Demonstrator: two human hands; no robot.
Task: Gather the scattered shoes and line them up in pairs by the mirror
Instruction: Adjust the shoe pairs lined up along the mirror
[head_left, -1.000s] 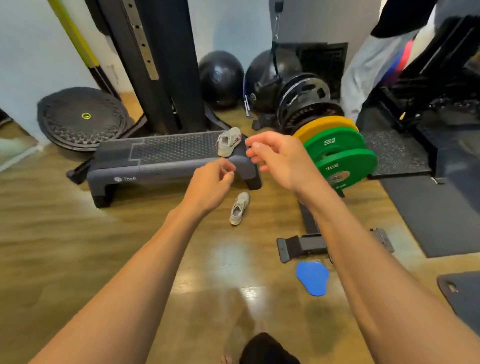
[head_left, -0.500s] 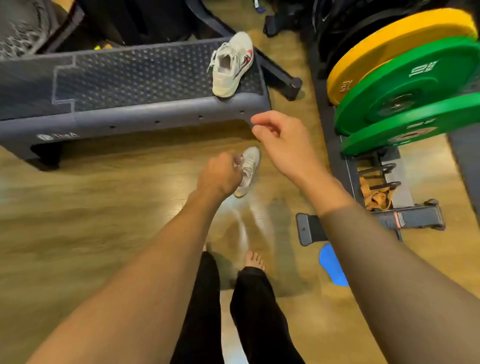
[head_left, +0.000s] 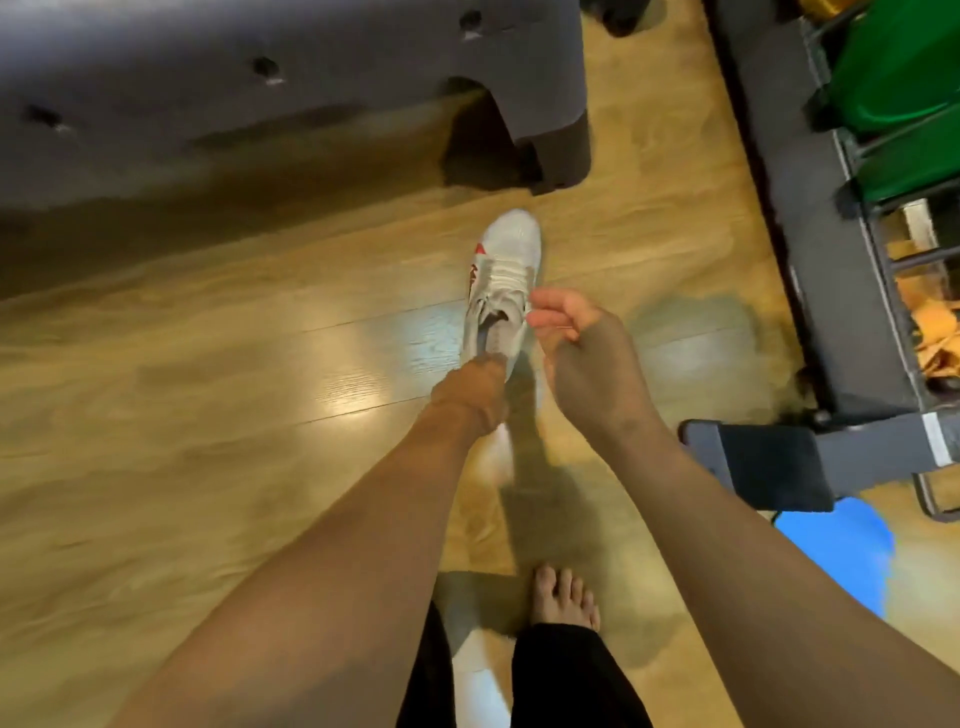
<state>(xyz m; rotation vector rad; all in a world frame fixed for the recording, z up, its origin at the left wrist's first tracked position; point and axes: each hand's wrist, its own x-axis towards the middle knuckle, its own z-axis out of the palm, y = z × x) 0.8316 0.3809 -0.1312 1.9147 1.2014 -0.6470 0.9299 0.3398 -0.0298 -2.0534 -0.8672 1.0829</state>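
A white sneaker with red marks (head_left: 503, 278) lies on the wooden floor, toe pointing away from me. My left hand (head_left: 474, 395) is at its heel, fingers reaching into the shoe's opening and closed on the heel collar. My right hand (head_left: 582, 353) hovers just to the right of the shoe's laces, fingers curled and holding nothing. The second sneaker, seen earlier on the step platform, is out of view now.
A grey step platform (head_left: 291, 78) fills the top left, its foot (head_left: 556, 150) close behind the shoe. A dark plate rack (head_left: 810, 218) with green plates (head_left: 904, 83) runs down the right. A blue pad (head_left: 841, 551) lies at the right. My bare foot (head_left: 563, 597) stands below.
I have bent down and come closer to the floor sneaker. My left hand went from beside the shoe to gripping its heel; my right hand lowered next to the laces.
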